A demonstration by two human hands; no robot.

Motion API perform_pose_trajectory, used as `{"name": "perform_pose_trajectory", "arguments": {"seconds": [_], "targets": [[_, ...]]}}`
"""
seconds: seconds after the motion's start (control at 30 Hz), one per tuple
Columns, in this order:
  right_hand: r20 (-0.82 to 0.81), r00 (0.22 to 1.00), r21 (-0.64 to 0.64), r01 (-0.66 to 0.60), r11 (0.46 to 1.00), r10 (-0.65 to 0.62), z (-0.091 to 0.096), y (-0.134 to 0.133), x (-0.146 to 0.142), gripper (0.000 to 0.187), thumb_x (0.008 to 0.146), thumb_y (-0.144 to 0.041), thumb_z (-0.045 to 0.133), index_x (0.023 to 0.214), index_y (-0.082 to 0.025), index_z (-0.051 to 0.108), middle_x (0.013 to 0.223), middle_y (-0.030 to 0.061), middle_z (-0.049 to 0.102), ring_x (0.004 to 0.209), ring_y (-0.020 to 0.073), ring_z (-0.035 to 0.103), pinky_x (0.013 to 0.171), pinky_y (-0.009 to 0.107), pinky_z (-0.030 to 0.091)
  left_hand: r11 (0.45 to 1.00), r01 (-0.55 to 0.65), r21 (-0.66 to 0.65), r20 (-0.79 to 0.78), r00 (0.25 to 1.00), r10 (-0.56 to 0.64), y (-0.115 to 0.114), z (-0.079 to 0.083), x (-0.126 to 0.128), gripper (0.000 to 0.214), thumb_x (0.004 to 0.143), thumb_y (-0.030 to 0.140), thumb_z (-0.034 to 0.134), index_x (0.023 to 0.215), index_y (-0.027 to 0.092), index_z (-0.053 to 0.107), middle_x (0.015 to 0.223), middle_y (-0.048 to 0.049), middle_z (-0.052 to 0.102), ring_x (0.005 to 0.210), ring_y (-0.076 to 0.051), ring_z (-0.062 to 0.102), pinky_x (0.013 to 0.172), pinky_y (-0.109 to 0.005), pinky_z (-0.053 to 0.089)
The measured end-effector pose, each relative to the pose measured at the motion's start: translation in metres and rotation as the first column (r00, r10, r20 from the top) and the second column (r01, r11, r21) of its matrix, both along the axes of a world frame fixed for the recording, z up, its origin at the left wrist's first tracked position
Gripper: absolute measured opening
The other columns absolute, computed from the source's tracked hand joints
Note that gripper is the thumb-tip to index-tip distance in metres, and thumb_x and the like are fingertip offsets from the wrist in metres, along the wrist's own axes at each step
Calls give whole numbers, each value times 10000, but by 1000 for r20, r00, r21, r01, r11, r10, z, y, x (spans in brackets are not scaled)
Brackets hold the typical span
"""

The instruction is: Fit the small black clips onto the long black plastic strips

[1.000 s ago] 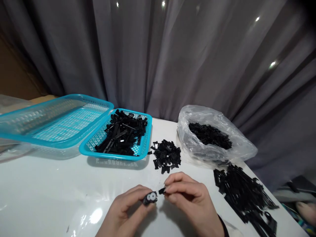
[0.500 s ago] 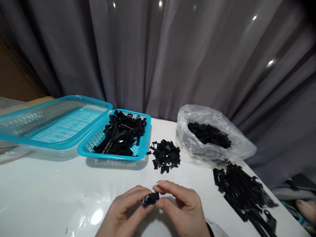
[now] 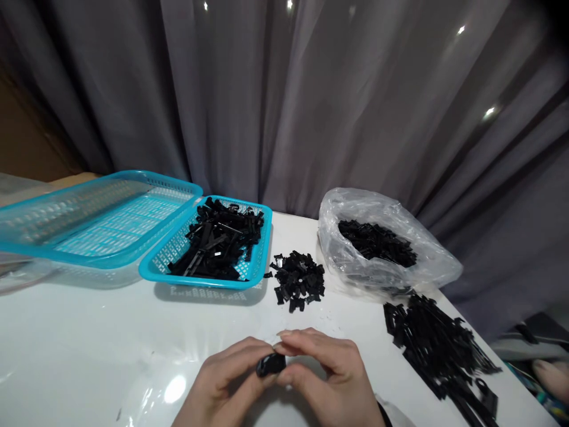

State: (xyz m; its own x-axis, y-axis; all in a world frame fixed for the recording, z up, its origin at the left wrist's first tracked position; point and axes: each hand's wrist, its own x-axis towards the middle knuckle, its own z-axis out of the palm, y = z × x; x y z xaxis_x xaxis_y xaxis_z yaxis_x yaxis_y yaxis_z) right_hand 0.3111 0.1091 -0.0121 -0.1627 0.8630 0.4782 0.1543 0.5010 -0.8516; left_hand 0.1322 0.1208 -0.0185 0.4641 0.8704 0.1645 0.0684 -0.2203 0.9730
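A small black plastic piece [image 3: 271, 365] is held between both hands, low over the white table. My left hand [image 3: 229, 379] pinches it from the left between thumb and forefinger. From the right, my right hand [image 3: 326, 373] closes thumb and fingertips on its other side. The fingers cover part of the piece, so its full shape is hidden. Just beyond the hands lies a heap of small black plastic pieces [image 3: 299, 279] on the table.
A blue basket [image 3: 149, 274] holding black plastic parts stands at centre-left, beside a larger blue basket [image 3: 102, 261]. To the right are a clear plastic bag [image 3: 329, 237] of black parts and a pile of long black strips [image 3: 438, 341]. Grey curtain [image 3: 293, 118] hangs behind the table [image 3: 89, 344].
The black piece has turned slightly between my fingers, and my right fingertips have shifted a little. The baskets, heap, bag and strips have stayed put.
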Motion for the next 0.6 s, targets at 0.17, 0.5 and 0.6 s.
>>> {"name": "perform_pose_trajectory", "arguments": {"seconds": [0.17, 0.5, 0.6], "targets": [[31, 1000, 8, 6, 1000, -6, 2, 1, 1, 482, 711, -21, 707, 1091, -317, 688, 905, -27, 727, 816, 132, 664, 785, 211, 536, 1000, 9, 23, -13, 1000, -9, 0, -4, 1, 184, 926, 231, 533, 968, 268, 708, 961, -3, 698, 891, -156, 636, 775, -207, 482], [195, 980, 217, -7, 976, -36, 8, -2, -2, 478, 772, -37, 651, 1183, -281, 623, 882, 16, 703, 772, 158, 610, 677, 235, 533, 968, 23, 249, -131, 991, 10, 2, -10, -6, 344, 916, 140, 521, 1174, 340, 628, 1073, -14, 684, 958, -183, 613, 830, -250, 492], [178, 977, 259, 68, 964, -117, 7, -3, -3, 529, 804, -22, 577, 1259, -292, 556, 927, 34, 684, 809, 179, 591, 702, 275, 532, 980, -81, 181, -77, 992, 96, -2, -6, 0, 320, 894, 190, 562, 1158, 351, 643, 1177, -15, 623, 1085, -210, 558, 931, -270, 449]]}}
